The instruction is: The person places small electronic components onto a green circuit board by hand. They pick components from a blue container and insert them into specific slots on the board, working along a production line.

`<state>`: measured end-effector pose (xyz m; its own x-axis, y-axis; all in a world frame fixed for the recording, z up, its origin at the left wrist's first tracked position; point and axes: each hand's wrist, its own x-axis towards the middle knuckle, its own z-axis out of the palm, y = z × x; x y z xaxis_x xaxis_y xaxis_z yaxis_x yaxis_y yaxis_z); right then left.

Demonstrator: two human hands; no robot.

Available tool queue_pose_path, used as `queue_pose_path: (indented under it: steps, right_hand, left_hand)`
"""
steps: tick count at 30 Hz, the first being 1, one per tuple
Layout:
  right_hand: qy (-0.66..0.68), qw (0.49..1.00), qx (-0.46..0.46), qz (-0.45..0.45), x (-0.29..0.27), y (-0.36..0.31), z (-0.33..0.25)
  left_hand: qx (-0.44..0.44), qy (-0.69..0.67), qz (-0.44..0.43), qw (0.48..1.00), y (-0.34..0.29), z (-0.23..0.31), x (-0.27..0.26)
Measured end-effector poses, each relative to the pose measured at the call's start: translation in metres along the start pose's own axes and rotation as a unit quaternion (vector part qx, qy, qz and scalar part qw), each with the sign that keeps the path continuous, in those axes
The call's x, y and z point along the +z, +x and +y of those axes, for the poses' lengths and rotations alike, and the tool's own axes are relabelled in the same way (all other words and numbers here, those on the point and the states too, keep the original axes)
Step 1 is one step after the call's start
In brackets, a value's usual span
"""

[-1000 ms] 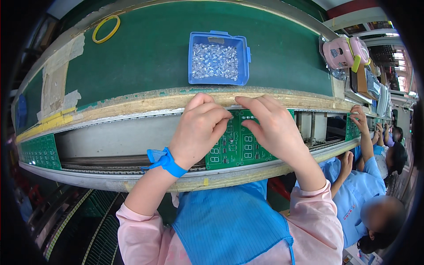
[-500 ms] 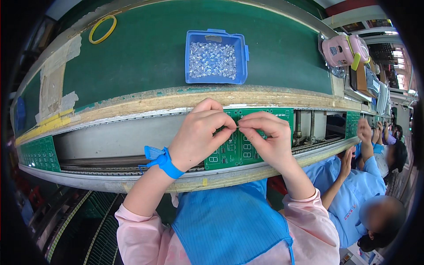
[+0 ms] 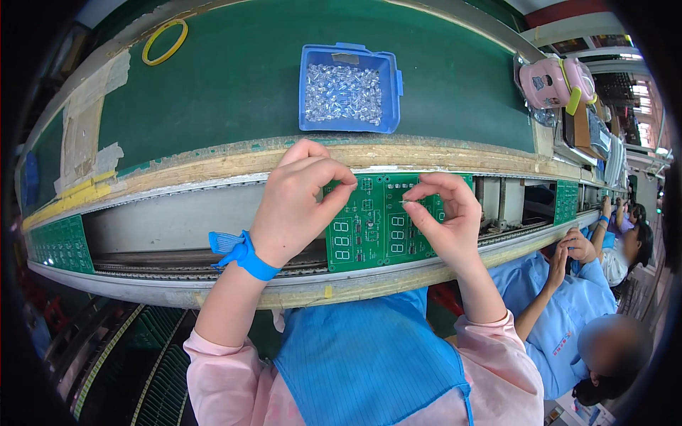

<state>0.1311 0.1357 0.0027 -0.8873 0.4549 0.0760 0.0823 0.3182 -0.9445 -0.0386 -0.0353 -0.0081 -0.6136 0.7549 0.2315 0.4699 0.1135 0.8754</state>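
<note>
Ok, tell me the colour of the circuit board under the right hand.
The circuit board is green with white markings, best seen in the head view.

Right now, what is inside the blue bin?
The blue bin holds many small, clear pieces. They cover most of its bottom, so whatever lies beneath the top layer cannot be seen.

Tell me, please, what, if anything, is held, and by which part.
The right hand pinches a tiny piece, which part is unclear; left hand: I can't tell.
</note>
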Motion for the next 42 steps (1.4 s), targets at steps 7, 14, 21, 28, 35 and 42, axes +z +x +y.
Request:
queue_pose_path:
  steps: [7, 14, 21, 28, 35, 42]
  right_hand:
    - [-0.009, 0.999, 0.04, 0.002, 0.004, -0.003, 0.01]
    - [-0.161, 0.984, -0.065, 0.045, 0.013, -0.001, 0.018]
    - [-0.188, 0.98, -0.038, 0.055, 0.016, -0.001, 0.016]
    - [-0.094, 0.992, 0.039, 0.078, 0.019, -0.006, 0.024]
    - [-0.097, 0.99, 0.047, 0.087, 0.019, -0.006, 0.024]
    - [-0.179, 0.982, -0.014, 0.063, 0.019, -0.004, 0.014]
  left_hand:
    - [0.028, -0.007, -0.016, 0.999, -0.001, -0.002, 0.003]
    - [0.027, -0.01, -0.025, 0.999, -0.001, -0.001, 0.002]
    - [0.029, -0.015, -0.026, 0.999, -0.001, -0.002, 0.002]
    - [0.026, -0.019, -0.028, 0.999, -0.001, -0.002, 0.002]
    - [0.026, -0.016, -0.033, 0.999, -0.001, -0.002, 0.001]
    - [0.016, -0.009, -0.038, 0.999, -0.001, -0.002, 0.001]
